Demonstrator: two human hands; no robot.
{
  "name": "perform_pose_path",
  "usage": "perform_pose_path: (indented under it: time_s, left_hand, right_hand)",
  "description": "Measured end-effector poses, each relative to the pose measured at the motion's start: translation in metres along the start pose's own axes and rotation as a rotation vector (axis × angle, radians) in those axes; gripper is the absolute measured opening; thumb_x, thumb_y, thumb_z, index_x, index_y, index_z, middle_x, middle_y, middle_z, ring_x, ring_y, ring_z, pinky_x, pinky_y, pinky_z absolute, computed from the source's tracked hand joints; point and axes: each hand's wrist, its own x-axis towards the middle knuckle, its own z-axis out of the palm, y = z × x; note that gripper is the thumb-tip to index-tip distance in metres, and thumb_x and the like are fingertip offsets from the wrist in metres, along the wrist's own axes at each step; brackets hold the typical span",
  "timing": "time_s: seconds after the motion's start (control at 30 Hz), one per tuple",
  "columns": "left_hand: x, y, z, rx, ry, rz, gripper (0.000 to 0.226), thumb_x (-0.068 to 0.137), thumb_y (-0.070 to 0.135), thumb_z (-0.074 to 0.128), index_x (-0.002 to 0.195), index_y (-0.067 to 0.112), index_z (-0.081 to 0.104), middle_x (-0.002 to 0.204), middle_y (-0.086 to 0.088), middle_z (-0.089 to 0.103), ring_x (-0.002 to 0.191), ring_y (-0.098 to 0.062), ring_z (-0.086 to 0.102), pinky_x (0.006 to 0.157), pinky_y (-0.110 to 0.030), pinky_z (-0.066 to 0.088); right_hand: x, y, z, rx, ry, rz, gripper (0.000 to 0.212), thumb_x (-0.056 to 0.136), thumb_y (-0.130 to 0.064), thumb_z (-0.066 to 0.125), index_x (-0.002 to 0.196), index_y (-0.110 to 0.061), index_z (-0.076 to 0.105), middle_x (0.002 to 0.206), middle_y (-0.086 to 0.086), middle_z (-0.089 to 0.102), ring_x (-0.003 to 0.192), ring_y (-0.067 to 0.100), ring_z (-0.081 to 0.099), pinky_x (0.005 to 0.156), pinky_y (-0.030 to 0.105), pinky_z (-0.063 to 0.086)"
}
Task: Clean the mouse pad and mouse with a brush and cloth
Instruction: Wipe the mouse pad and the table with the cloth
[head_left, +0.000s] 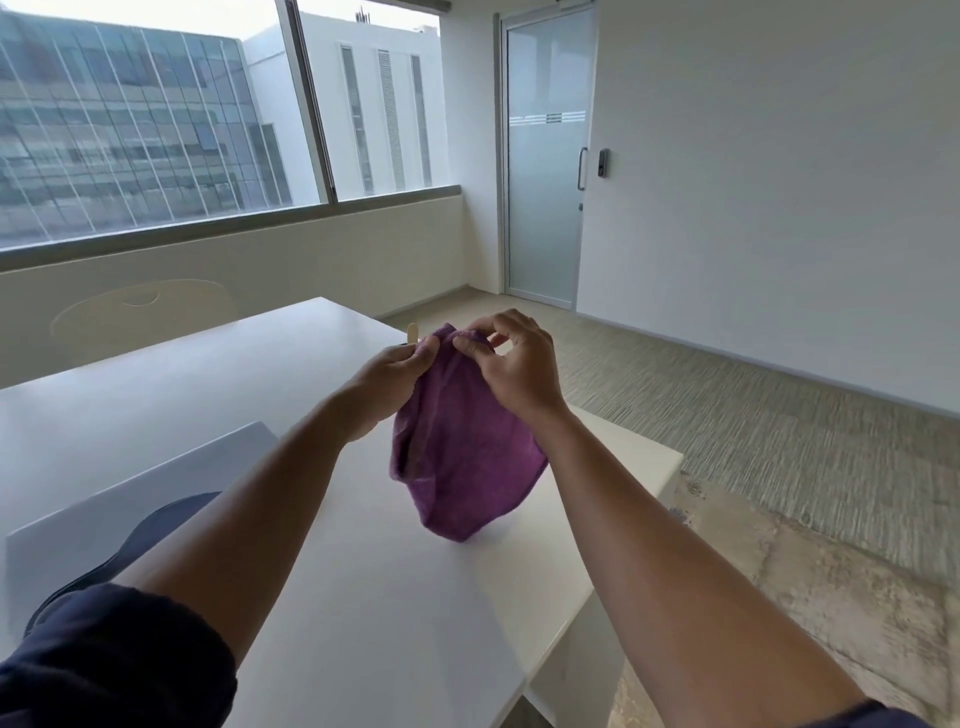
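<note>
A purple cloth (462, 457) hangs above the white table (208, 384), its lower end close to the tabletop. My left hand (395, 376) grips its upper left edge. A pale wooden tip (412, 332), perhaps the brush handle, pokes up just past that hand; whether the hand holds it I cannot tell. My right hand (511, 364) pinches the cloth's top right edge with thumb and fingers. A pale grey mouse pad (93, 514) lies at the left under my left forearm. A dark object (156, 525), possibly the mouse, shows on it, mostly hidden by the arm.
A cream chair back (140, 312) stands behind the table's far side. The table's right edge (670, 467) drops to carpeted floor. A frosted glass door (545, 156) is at the back, with a large window on the left wall.
</note>
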Motion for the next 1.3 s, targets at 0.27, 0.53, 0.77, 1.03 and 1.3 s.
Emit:
perform_pose_path:
  time_s: [0.27,0.53,0.77,1.03,1.3]
  left_hand:
    - [0.039,0.001,0.004,-0.2,0.145,-0.046,0.042,0.104,0.041,0.039,0.112,0.013,0.07,0.111,-0.014,0.072,0.107,-0.027,0.067,0.101,-0.043,0.049]
    - [0.062,0.015,0.013,-0.278,0.023,0.124,0.035,0.099,0.048,0.047,0.107,0.028,0.074,0.108,-0.005,0.073,0.103,-0.018,0.069,0.077,-0.023,0.055]
    - [0.074,-0.008,0.013,0.398,0.16,0.092,0.042,0.07,0.026,0.088,0.105,0.028,0.063,0.09,0.009,0.07,0.085,-0.013,0.068,0.062,-0.022,0.056]
    - [0.079,-0.025,0.013,0.054,0.451,0.131,0.019,0.093,0.026,0.064,0.089,0.008,0.069,0.072,-0.003,0.054,0.068,-0.017,0.048,0.066,-0.037,0.042]
    - [0.074,-0.026,0.031,-0.2,0.691,0.176,0.022,0.095,0.037,0.061,0.09,0.02,0.075,0.08,-0.003,0.065,0.072,-0.015,0.057,0.064,-0.031,0.047]
  right_hand:
    - [0.04,0.022,0.002,0.133,-0.39,0.118,0.013,0.074,-0.034,0.085,0.081,-0.036,0.075,0.129,-0.011,0.056,0.127,0.008,0.046,0.107,0.03,0.036]
    - [0.08,0.046,0.014,0.337,-0.396,0.221,0.009,0.077,-0.031,0.082,0.076,-0.034,0.073,0.075,-0.021,0.071,0.075,-0.005,0.066,0.075,0.018,0.054]
    - [0.111,0.077,0.013,0.307,-0.131,0.206,0.01,0.079,-0.033,0.08,0.077,-0.027,0.072,0.066,-0.032,0.064,0.07,-0.015,0.058,0.069,0.004,0.044]
    - [0.123,0.1,-0.006,0.301,-0.133,0.348,0.019,0.087,-0.043,0.072,0.093,-0.025,0.065,0.084,-0.016,0.064,0.08,0.001,0.06,0.062,0.003,0.041]
    - [0.115,0.12,-0.019,0.549,-0.594,0.394,0.085,0.045,-0.027,0.099,0.114,-0.042,0.052,0.115,0.0,0.067,0.102,0.011,0.07,0.083,0.027,0.058]
